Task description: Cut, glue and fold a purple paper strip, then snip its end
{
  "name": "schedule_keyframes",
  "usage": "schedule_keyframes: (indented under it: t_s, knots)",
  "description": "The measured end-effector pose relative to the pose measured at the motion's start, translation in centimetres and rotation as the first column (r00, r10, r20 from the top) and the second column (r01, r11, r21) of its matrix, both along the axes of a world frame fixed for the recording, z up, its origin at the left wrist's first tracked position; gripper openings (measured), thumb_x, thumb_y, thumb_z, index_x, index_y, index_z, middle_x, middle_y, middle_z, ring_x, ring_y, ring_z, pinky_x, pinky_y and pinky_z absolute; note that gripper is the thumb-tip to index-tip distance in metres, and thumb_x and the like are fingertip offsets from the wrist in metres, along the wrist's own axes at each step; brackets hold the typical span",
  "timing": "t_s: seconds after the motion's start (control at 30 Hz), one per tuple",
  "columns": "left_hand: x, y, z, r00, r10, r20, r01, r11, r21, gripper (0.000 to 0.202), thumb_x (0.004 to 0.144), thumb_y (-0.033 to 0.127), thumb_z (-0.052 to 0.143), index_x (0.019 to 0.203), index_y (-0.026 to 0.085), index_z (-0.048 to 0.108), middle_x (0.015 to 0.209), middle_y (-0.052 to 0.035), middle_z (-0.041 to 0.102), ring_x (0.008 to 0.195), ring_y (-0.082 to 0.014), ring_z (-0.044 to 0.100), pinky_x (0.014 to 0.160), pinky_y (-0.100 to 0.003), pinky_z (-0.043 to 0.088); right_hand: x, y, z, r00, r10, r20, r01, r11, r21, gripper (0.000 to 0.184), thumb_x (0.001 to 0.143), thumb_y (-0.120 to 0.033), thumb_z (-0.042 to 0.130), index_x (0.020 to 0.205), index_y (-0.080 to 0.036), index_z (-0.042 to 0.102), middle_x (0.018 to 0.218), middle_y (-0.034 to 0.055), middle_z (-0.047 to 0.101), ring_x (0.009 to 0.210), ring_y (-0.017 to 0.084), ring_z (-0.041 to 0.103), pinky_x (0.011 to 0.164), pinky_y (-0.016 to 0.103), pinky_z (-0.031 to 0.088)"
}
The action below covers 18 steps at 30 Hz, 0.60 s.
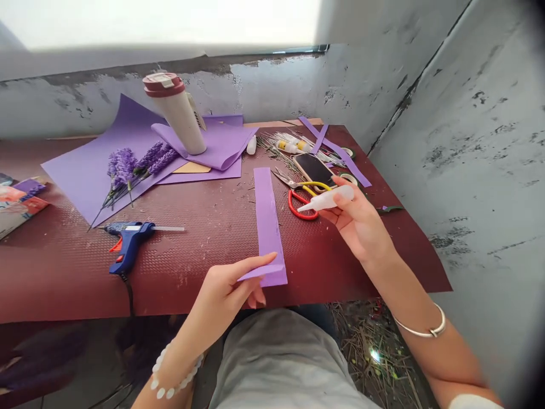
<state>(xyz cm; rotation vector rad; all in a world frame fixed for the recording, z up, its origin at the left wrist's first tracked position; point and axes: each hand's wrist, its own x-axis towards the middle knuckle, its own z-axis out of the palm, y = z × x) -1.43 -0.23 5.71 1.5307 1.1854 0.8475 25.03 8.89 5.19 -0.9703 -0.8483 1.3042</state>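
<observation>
Between the thumb and fingers of my left hand [238,284] is a small purple paper piece [268,271], held over the near end of a longer purple paper strip [266,216]. That strip lies lengthwise on the table in front of me. My right hand [357,218] grips a white glue bottle [332,199], tilted with its narrow nozzle pointing left and slightly down. The nozzle tip is apart from the paper. Just behind the bottle rest scissors [303,207] with one red and one yellow handle loop, their blades toward the strip.
A blue glue gun [131,241] with a glue stick lies left. Purple flowers [131,165] and a lidded cup [179,119] stand on purple sheets [80,170]. A phone [313,170], wires [272,149] and paper strips [351,162] crowd the back right. The wall [477,147] borders the right.
</observation>
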Motion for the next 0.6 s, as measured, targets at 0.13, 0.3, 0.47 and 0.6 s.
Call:
schedule_keyframes:
  t_s: [0.13, 0.3, 0.47, 0.6]
  knots:
    - [-0.3, 2.4, 0.5, 0.975, 0.090, -0.204, -0.072, 0.993, 0.097, 0.032, 0.095, 0.027, 0.061, 0.119, 0.024, 0.083, 0.040, 0.0098, 0.042, 0.036, -0.0066, 0.039, 0.043, -0.017, 0.037, 0.7, 2.0, 1.5, 0.987, 0.161, 0.012, -0.160, 0.984, -0.082, 0.027, 0.077, -0.041, 0.089, 0.092, -0.024, 0.076, 0.105, 0.0035, 0.079, 0.101, 0.021, 0.076, 0.091, 0.031, 0.065]
    - [-1.1, 5.5, 1.2, 0.977, 0.027, -0.213, -0.026, 1.000, 0.003, 0.035, 0.098, 0.031, 0.056, 0.121, 0.024, 0.081, 0.048, 0.0071, 0.053, 0.040, -0.0073, 0.045, 0.046, -0.018, 0.040, 1.8, 7.5, 3.0, 0.996, 0.040, -0.083, -0.056, 0.979, -0.196, 0.037, 0.068, -0.048, 0.096, 0.084, -0.022, 0.075, 0.079, 0.0003, 0.073, 0.063, 0.011, 0.064, 0.056, 0.018, 0.060]
    - [-1.2, 7.0, 0.3, 0.990, -0.029, -0.139, 0.023, 0.999, -0.042, 0.032, 0.099, 0.032, 0.054, 0.106, 0.019, 0.082, 0.059, 0.0023, 0.065, 0.051, -0.0100, 0.057, 0.053, -0.018, 0.048, 0.8, 14.4, 3.4, 0.977, 0.104, -0.188, -0.159, 0.938, -0.308, 0.033, 0.072, -0.043, 0.094, 0.079, -0.020, 0.070, 0.069, -0.0010, 0.064, 0.057, 0.008, 0.058, 0.048, 0.014, 0.056]
    - [-1.1, 7.4, -0.9, 0.995, -0.010, -0.103, 0.000, 0.995, -0.096, 0.037, 0.099, 0.031, 0.052, 0.066, 0.018, 0.065, 0.057, 0.0015, 0.063, 0.051, -0.0098, 0.057, 0.055, -0.019, 0.048, -0.4, 18.0, 2.8, 0.964, 0.220, -0.148, -0.253, 0.932, -0.260, 0.023, 0.073, -0.023, 0.089, 0.088, -0.022, 0.072, 0.086, 0.0022, 0.073, 0.079, 0.015, 0.069, 0.067, 0.023, 0.064]
